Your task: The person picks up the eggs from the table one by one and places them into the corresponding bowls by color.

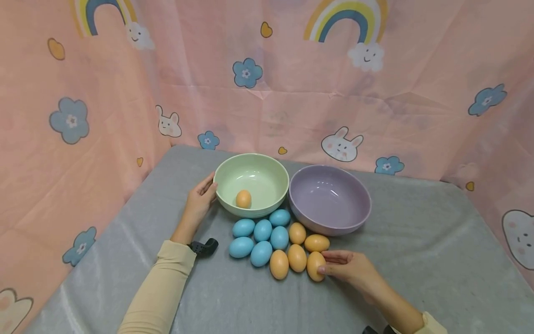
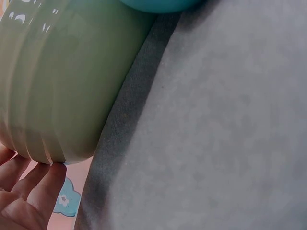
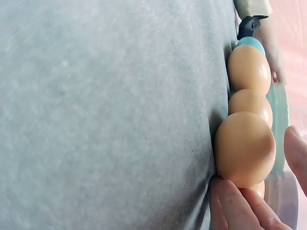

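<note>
My left hand [image 1: 199, 203] rests its fingers against the outer left side of a green bowl [image 1: 267, 183]. One orange egg [image 1: 244, 199] lies inside that bowl. My right hand [image 1: 352, 270] is at the front-right orange egg [image 1: 314, 265] on the table. In the right wrist view, its fingertips [image 3: 230, 196] touch the egg's side, while the thumb [image 3: 296, 151] stands a little apart from the shell. Several other orange eggs [image 1: 297, 258] lie beside it, and several blue eggs [image 1: 261, 253] are grouped to their left, in front of the green bowl.
A purple bowl [image 1: 333, 199] with nothing in it stands right of the green one, close against it. Grey cloth covers the table [image 1: 233, 301]. Pink patterned fabric [image 1: 283, 111] hangs behind and at both sides. A black strap [image 1: 203, 247] is on the left wrist.
</note>
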Demonstrator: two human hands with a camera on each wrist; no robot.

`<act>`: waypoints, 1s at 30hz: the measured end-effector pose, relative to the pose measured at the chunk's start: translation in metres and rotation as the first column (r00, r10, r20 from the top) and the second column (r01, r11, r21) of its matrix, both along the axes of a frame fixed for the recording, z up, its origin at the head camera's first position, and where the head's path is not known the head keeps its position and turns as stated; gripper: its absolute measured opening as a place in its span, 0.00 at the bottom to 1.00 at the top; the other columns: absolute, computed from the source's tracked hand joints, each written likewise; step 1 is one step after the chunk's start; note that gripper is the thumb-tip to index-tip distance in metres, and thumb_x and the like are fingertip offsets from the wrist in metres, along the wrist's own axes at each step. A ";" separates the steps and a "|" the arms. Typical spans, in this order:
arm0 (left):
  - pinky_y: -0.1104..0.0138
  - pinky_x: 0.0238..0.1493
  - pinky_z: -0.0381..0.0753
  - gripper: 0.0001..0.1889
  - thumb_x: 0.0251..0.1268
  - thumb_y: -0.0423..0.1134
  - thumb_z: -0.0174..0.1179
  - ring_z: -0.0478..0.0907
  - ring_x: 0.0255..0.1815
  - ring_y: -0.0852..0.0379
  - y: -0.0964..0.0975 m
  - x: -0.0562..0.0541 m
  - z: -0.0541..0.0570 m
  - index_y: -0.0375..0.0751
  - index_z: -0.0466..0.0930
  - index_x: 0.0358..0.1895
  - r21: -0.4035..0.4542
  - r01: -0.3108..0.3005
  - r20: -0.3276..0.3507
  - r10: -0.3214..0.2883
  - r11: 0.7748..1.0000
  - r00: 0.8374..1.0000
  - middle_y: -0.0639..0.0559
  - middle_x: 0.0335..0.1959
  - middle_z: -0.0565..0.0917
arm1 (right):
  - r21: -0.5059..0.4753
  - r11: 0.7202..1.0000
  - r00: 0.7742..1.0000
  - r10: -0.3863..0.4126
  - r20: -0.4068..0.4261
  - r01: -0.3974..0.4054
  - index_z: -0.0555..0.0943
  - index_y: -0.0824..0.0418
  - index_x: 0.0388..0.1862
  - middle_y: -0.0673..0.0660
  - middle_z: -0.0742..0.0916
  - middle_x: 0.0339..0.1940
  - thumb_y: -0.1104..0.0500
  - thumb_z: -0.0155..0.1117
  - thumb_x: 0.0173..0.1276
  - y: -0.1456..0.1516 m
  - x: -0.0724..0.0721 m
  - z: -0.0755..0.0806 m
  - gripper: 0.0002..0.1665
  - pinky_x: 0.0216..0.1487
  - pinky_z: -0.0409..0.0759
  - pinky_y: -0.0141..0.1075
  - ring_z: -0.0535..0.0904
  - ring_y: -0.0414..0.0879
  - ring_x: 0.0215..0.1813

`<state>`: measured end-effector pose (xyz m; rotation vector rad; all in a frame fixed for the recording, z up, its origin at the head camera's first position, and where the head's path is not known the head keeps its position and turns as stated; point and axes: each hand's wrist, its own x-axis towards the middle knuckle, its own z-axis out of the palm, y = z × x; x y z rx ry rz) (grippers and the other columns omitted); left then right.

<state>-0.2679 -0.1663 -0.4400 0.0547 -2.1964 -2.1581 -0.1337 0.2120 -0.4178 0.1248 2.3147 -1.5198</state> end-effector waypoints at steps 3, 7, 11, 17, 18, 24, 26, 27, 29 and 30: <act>0.65 0.70 0.72 0.27 0.78 0.41 0.52 0.65 0.76 0.53 0.001 0.000 0.000 0.45 0.61 0.77 0.002 -0.005 0.006 0.005 1.000 1.000 0.48 0.78 0.63 | -0.013 1.000 1.000 0.000 -0.005 0.000 0.78 0.74 0.61 0.64 0.87 0.56 0.57 0.77 0.59 -0.001 0.000 -0.001 0.34 0.48 0.83 0.25 0.84 0.40 0.52; 0.66 0.69 0.73 0.27 0.78 0.41 0.52 0.66 0.75 0.52 0.001 -0.001 0.000 0.44 0.62 0.76 -0.008 -0.013 0.004 0.013 1.000 1.000 0.47 0.77 0.64 | -0.032 0.999 1.000 -0.008 -0.006 0.007 0.77 0.75 0.61 0.65 0.87 0.56 0.59 0.77 0.59 -0.002 0.000 -0.002 0.35 0.47 0.82 0.24 0.84 0.39 0.52; 0.65 0.70 0.73 0.27 0.78 0.40 0.52 0.65 0.76 0.52 0.001 -0.001 0.000 0.44 0.61 0.76 -0.007 -0.012 0.000 0.012 1.000 1.000 0.47 0.77 0.64 | -0.047 0.999 1.000 -0.006 -0.013 0.005 0.76 0.77 0.61 0.66 0.87 0.55 0.61 0.76 0.59 -0.002 -0.001 -0.004 0.35 0.47 0.83 0.24 0.84 0.39 0.51; 0.65 0.69 0.73 0.27 0.78 0.40 0.52 0.66 0.76 0.52 0.001 -0.001 0.000 0.44 0.61 0.76 0.003 -0.009 -0.003 0.009 1.000 1.000 0.47 0.77 0.64 | -0.063 0.998 1.000 -0.001 -0.007 0.001 0.75 0.78 0.61 0.66 0.87 0.55 0.61 0.76 0.59 -0.001 -0.002 -0.005 0.35 0.46 0.84 0.25 0.84 0.36 0.48; 0.65 0.69 0.74 0.27 0.78 0.40 0.52 0.66 0.75 0.52 0.001 -0.001 0.000 0.44 0.62 0.76 0.002 -0.009 -0.003 0.009 1.000 1.000 0.47 0.77 0.64 | -0.064 0.998 1.000 -0.003 -0.002 0.003 0.76 0.78 0.61 0.65 0.87 0.55 0.61 0.76 0.59 -0.001 -0.002 -0.005 0.35 0.46 0.84 0.25 0.84 0.37 0.48; 0.66 0.68 0.74 0.27 0.78 0.40 0.52 0.66 0.75 0.52 0.001 -0.001 0.001 0.43 0.62 0.76 -0.008 -0.016 -0.002 0.016 1.000 1.000 0.47 0.77 0.64 | -0.080 0.997 1.000 -0.008 0.024 0.010 0.75 0.78 0.61 0.64 0.87 0.54 0.61 0.77 0.59 0.000 -0.002 -0.006 0.36 0.46 0.85 0.27 0.84 0.37 0.47; 0.66 0.68 0.74 0.27 0.78 0.40 0.52 0.66 0.75 0.52 0.001 -0.002 0.000 0.43 0.62 0.76 -0.007 -0.017 -0.002 0.017 1.000 1.000 0.46 0.77 0.64 | -0.092 0.996 1.000 -0.007 0.027 0.010 0.75 0.79 0.61 0.64 0.88 0.53 0.61 0.77 0.59 0.000 -0.002 -0.007 0.36 0.46 0.86 0.27 0.84 0.36 0.46; 0.66 0.68 0.74 0.27 0.78 0.40 0.52 0.66 0.75 0.52 0.001 -0.002 0.000 0.43 0.62 0.76 -0.006 -0.017 -0.003 0.017 1.000 1.000 0.46 0.77 0.64 | -0.095 0.995 1.000 -0.005 0.026 0.007 0.74 0.79 0.61 0.64 0.88 0.53 0.61 0.76 0.59 0.000 -0.002 -0.007 0.36 0.46 0.86 0.27 0.84 0.36 0.45; 0.66 0.68 0.74 0.27 0.78 0.40 0.52 0.66 0.75 0.52 0.001 -0.002 0.000 0.43 0.62 0.76 -0.003 -0.019 -0.004 0.019 1.000 1.000 0.46 0.77 0.64 | -0.105 0.994 1.000 -0.002 0.025 0.004 0.74 0.80 0.61 0.64 0.88 0.53 0.61 0.76 0.59 0.000 -0.001 -0.007 0.36 0.46 0.85 0.27 0.84 0.35 0.45; 0.67 0.67 0.75 0.27 0.78 0.40 0.52 0.66 0.75 0.52 0.001 -0.002 0.000 0.43 0.62 0.76 -0.001 -0.020 -0.006 0.020 1.000 1.000 0.46 0.77 0.64 | -0.109 0.994 1.000 0.000 0.025 0.002 0.74 0.80 0.62 0.64 0.88 0.53 0.61 0.76 0.59 0.000 -0.001 -0.007 0.36 0.46 0.85 0.27 0.84 0.35 0.44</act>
